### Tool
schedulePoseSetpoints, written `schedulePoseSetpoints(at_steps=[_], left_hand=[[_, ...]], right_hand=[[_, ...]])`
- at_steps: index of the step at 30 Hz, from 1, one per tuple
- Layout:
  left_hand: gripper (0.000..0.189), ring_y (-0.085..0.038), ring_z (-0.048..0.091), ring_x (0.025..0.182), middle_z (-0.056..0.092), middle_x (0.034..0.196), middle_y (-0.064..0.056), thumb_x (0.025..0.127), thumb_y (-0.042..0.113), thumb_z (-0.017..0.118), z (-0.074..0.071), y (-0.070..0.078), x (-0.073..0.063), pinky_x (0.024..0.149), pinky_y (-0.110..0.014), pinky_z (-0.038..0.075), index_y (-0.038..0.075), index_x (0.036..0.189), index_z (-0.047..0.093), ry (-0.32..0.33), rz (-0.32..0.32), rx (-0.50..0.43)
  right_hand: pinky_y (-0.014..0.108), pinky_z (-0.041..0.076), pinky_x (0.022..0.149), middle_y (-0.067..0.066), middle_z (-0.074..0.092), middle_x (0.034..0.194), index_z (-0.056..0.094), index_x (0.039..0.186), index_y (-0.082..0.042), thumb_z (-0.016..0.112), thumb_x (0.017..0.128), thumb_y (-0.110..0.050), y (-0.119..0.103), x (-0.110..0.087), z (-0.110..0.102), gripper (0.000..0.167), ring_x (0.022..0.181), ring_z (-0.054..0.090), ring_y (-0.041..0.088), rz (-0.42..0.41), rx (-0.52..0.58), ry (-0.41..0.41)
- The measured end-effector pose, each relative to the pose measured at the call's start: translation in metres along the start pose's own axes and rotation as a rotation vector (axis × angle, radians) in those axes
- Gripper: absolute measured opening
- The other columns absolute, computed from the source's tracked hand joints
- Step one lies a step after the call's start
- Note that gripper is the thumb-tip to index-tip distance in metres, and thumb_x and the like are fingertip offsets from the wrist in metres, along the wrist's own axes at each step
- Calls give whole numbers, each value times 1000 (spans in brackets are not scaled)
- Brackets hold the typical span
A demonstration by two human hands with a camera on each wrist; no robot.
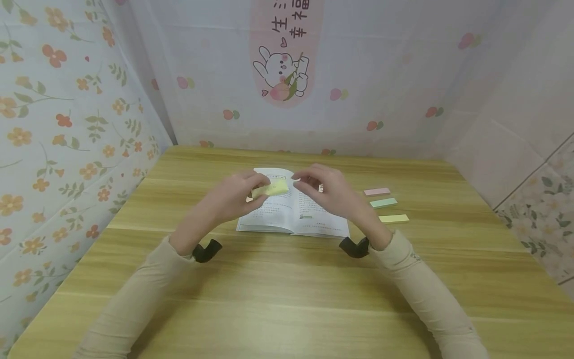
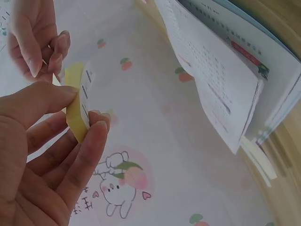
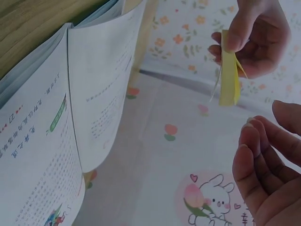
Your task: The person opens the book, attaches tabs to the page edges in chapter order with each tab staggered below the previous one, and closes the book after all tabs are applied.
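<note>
Between thumb and fingers, my left hand pinches a small yellow sticky note pad over the left page of an open book. In the right wrist view, a few leaves of the pad splay out from its side. My right hand hovers over the right page, close to the pad but apart from it. Its thumb and loosely bent fingers stand apart with nothing between them. Parts of both pages are hidden behind the hands.
Right of the book, three paper strips lie on the wooden table: pink, green and yellow. A printed curtain hangs behind the table, and a floral one stands on the left.
</note>
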State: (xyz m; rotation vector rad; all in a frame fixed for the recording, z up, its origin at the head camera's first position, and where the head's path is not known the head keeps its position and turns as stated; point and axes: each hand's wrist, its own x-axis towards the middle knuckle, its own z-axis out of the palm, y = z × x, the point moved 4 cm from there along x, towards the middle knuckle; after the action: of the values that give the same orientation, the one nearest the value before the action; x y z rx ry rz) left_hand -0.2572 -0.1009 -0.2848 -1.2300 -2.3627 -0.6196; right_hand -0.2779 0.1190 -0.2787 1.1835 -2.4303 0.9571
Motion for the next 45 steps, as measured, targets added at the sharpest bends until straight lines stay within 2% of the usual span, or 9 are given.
schedulePoseSetpoints(at_steps=[10, 16, 23, 28, 31, 38, 45], left_hand=[[23, -21, 60, 68, 66, 96, -11, 85, 0, 74, 2, 12, 0, 59, -28, 52, -1, 106, 65, 72, 96, 37], [22, -21, 61, 69, 67, 94, -11, 83, -1, 75, 3, 16, 2, 60, -28, 53, -2, 102, 65, 113, 141, 86], [22, -20, 61, 66, 67, 94, -11, 83, -1, 75, 4, 18, 2, 57, -27, 52, -2, 102, 65, 115, 135, 125], [23, -20, 61, 68, 67, 95, -12, 84, 0, 76, 4, 14, 1, 58, -27, 53, -3, 105, 65, 77, 76, 121], [25, -21, 61, 66, 67, 94, -13, 85, 1, 76, 4, 10, 0, 57, -27, 53, -4, 107, 65, 70, 35, 112], [21, -22, 65, 72, 67, 94, -13, 86, 1, 75, 4, 1, 1, 65, -29, 56, -3, 104, 65, 87, -2, 59], [17, -22, 60, 78, 64, 94, -10, 88, 3, 71, 9, 0, 9, 67, -30, 53, 0, 104, 64, 44, -40, 42]], right_hand=[[26, 47, 59, -4, 61, 78, 72, 98, -5, 70, 95, -10, -11, 1, 10, 6, 66, 53, 10, -49, 55, -12], [29, 44, 58, -4, 59, 75, 72, 93, -5, 68, 96, -9, -17, -1, 14, 7, 66, 49, 11, -102, 64, 32], [30, 45, 57, -5, 57, 74, 72, 91, -5, 68, 95, -5, -25, -2, 12, 5, 66, 50, 10, -161, 75, 91], [26, 44, 59, -2, 59, 75, 71, 90, -3, 69, 91, 1, -24, -2, 8, 5, 65, 50, 11, -206, 113, 152], [25, 44, 59, 0, 62, 76, 71, 90, -2, 68, 91, 3, -18, -2, 2, 6, 65, 51, 13, -176, 138, 181], [25, 47, 60, 4, 62, 78, 70, 96, -1, 64, 98, -5, -8, -4, -13, 8, 62, 53, 15, 33, 179, 188], [23, 45, 56, 10, 58, 74, 70, 95, 0, 63, 99, -10, 1, -4, -35, 14, 61, 53, 24, 140, 206, 232]])
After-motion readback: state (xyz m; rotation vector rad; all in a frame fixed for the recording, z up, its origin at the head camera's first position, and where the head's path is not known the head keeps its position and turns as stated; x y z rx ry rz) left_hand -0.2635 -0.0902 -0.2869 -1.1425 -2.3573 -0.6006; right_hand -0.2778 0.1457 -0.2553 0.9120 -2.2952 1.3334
